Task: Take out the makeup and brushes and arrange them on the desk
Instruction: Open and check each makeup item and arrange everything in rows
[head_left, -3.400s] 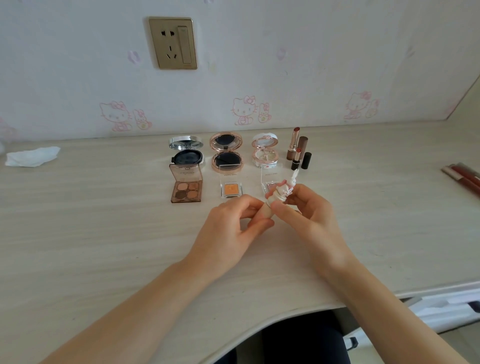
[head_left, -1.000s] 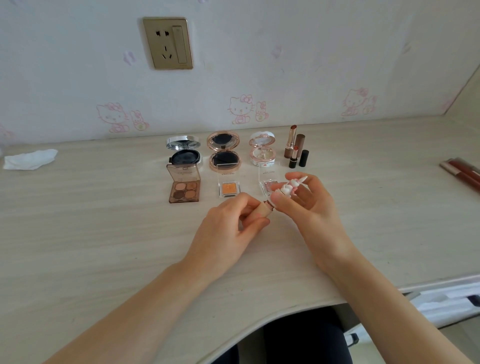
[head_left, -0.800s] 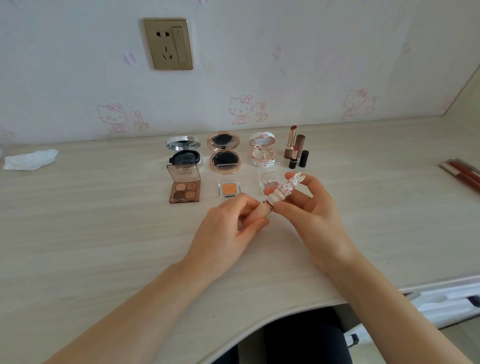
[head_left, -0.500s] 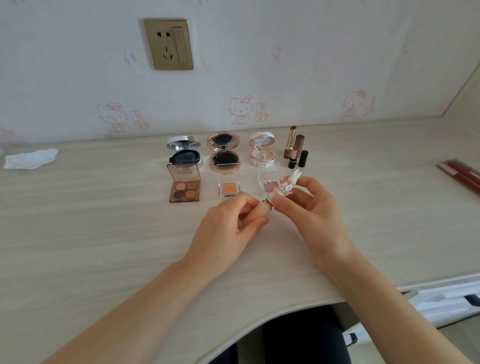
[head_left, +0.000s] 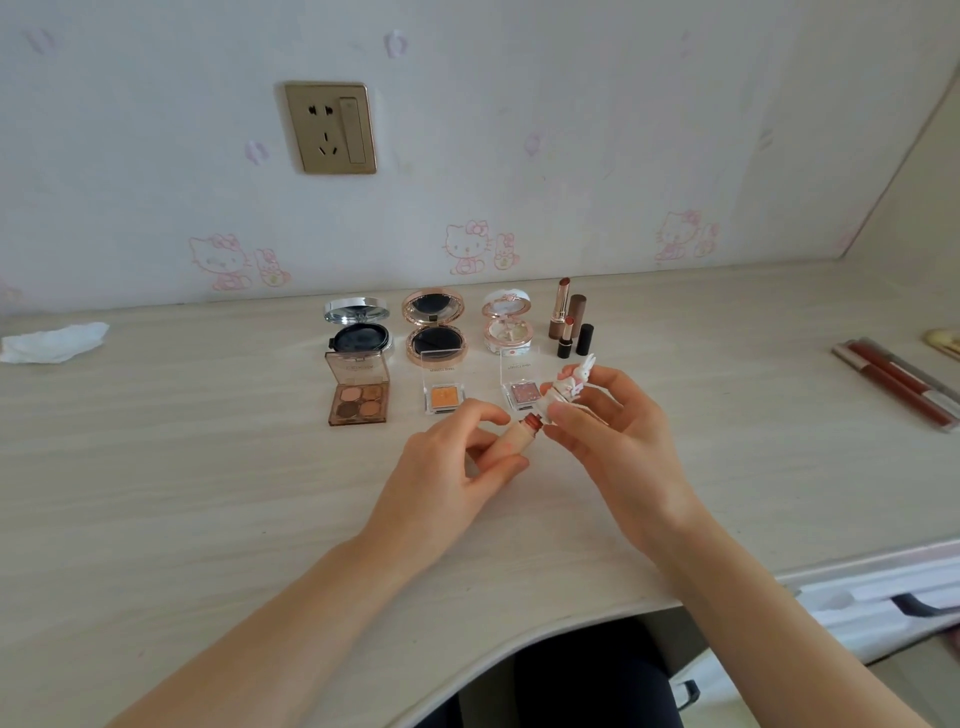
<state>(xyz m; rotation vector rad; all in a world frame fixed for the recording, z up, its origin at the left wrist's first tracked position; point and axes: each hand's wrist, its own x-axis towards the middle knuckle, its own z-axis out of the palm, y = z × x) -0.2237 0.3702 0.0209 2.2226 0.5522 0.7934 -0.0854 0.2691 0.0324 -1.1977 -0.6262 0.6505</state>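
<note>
Fingers (head_left: 475, 413) of the left hand (head_left: 441, 473) curl round a beige lipstick tube (head_left: 511, 440), thumb below and forefinger above, holding it just over the surface (head_left: 208, 493) with its reddish tip pointing to the right. Just beside that tip, the right hand (head_left: 618, 441) pinches a white rabbit cap (head_left: 571, 384) between thumb and forefinger, its other fingers loosely spread. Cap and tube are apart or barely touching; I cannot tell which.

At the far left lies a crumpled tissue (head_left: 52, 343). Behind the hands, near the wall, the makeup stands in rows. A silver compact (head_left: 358, 327) is open, with a four-colour eyeshadow palette (head_left: 358, 397) in front of it. Next comes a rose-gold compact (head_left: 435, 327) with an orange eyeshadow pan (head_left: 443, 397) before it, then a white and pink compact (head_left: 508, 325) with a pink glitter pan (head_left: 522, 392) before it. Two uncapped lipsticks (head_left: 563, 312) stand upright with their caps beside them. Near the right edge lie long reddish lip gloss tubes (head_left: 893, 384).

Printing shows on the palette lid and on both clear pan lids, but it is too blurred to read.
</note>
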